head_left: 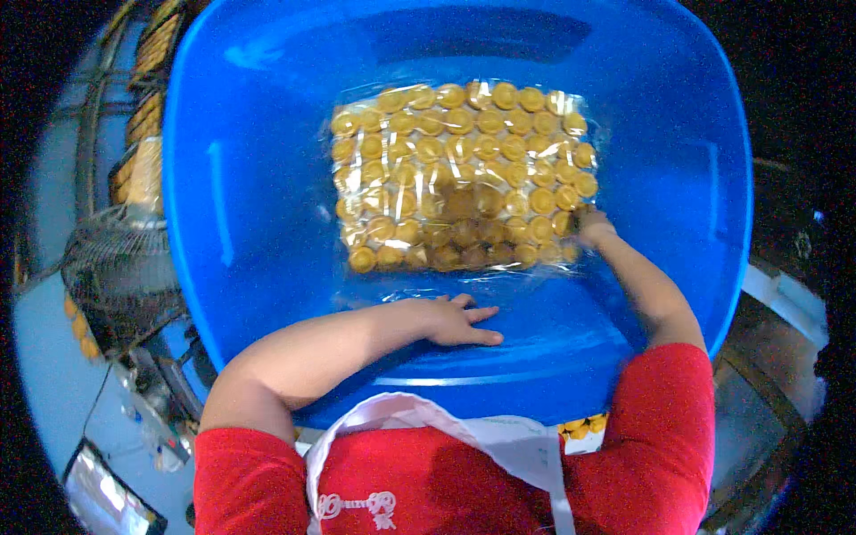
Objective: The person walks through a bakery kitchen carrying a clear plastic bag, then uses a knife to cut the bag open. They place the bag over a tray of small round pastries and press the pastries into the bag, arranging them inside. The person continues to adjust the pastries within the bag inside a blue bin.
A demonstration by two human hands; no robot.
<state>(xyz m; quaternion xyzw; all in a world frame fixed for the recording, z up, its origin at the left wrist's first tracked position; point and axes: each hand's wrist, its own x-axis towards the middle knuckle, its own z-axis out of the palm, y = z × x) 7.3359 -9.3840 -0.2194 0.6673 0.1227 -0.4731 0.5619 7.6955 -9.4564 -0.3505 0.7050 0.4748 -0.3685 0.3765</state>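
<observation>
Rows of small round golden pastries (486, 147) lie beneath a shiny clear plastic sheet (357, 192). They sit inside a large blue plastic tub (254, 178). My left hand (464, 323) is over the near side of the tub, just below the sheet's near edge. Its fingers are spread and it holds nothing. At the right edge of the pastries is my right hand (593, 227), touching or very near the plastic. Its fingers are shadowed and blurred, so their grip does not show. A shadow darkens the near middle of the pastries.
On the left stand a dark fan with a wire guard (125, 276) and stacked trays of golden baked goods (147, 116). More small yellow pieces (584, 428) show below the tub's near rim. The tub's high walls surround both hands.
</observation>
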